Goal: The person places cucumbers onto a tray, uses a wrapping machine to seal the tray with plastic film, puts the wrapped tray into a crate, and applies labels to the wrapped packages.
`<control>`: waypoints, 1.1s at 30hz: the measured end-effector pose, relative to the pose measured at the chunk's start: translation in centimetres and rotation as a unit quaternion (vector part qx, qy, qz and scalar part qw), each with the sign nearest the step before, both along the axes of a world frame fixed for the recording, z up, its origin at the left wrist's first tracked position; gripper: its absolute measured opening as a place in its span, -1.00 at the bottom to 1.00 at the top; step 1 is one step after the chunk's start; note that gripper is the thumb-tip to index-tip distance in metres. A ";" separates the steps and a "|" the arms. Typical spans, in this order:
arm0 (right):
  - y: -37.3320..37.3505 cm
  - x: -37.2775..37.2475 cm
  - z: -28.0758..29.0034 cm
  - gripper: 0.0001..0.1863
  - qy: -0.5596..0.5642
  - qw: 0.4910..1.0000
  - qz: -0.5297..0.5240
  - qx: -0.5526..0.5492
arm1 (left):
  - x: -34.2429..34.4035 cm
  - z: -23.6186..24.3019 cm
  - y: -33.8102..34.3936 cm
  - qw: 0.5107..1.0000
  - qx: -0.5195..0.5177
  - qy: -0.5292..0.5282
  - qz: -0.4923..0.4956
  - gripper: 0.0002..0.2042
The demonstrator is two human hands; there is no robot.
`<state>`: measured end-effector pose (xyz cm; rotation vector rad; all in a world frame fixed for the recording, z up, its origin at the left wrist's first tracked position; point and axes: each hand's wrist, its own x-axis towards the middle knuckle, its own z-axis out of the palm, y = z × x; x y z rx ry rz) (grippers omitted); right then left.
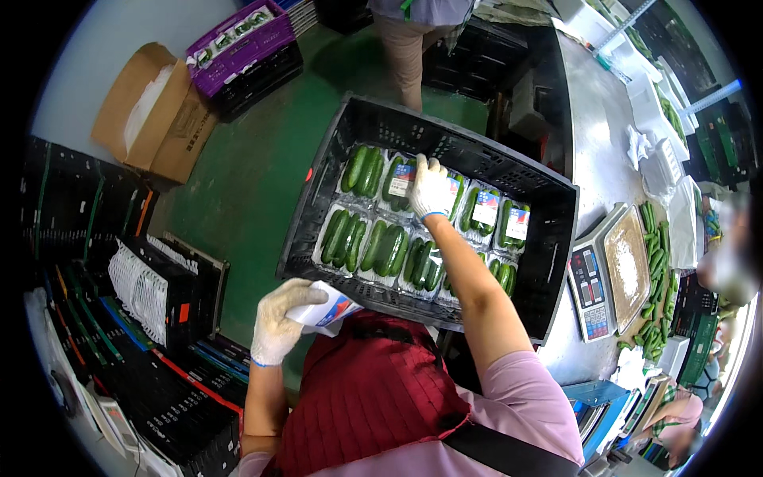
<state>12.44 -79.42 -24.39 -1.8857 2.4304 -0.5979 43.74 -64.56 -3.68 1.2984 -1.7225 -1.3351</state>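
My left hand, in a white knit glove, grips a sheaf of printed labels beside the near left edge of a black plastic crate. Inside the crate lie two rows of clear-wrapped cucumber packs. My right hand, gloved too, lies over the far row with its fingers stretched onto a pack. A label shows on the pack just left of it, and another label on a pack to its right. The far-left pack shows no label. My forearm hides part of the near row.
Right of the crate, a scale stands on a metal table beside loose cucumbers. At left are a cardboard box, a purple crate and stacked black crates. Another person stands beyond the crate.
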 end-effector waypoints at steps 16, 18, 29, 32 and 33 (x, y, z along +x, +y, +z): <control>11.0 11.8 16.7 -0.79 -0.558 0.756 0.263 0.220 | -0.2 -4.1 -2.7 0.971 0.071 0.189 0.131 -0.72; 10.7 11.8 16.6 -0.80 -0.583 0.747 0.258 0.187 | -0.1 -4.1 -2.8 0.983 0.067 0.117 0.127 -0.71; -4.4 5.6 1.1 -0.82 -0.691 0.720 -0.056 0.016 | 3.8 -3.5 -1.0 0.992 0.016 -0.097 0.078 -0.85; -8.1 5.7 -5.5 -0.61 -0.504 0.863 -0.033 0.030 | 3.9 -3.9 -0.8 0.997 -0.051 -0.012 0.065 -0.80; -9.3 5.1 -9.1 -0.68 -0.473 0.880 -0.046 0.012 | 4.2 -4.4 -0.7 0.997 0.011 0.051 0.062 -0.81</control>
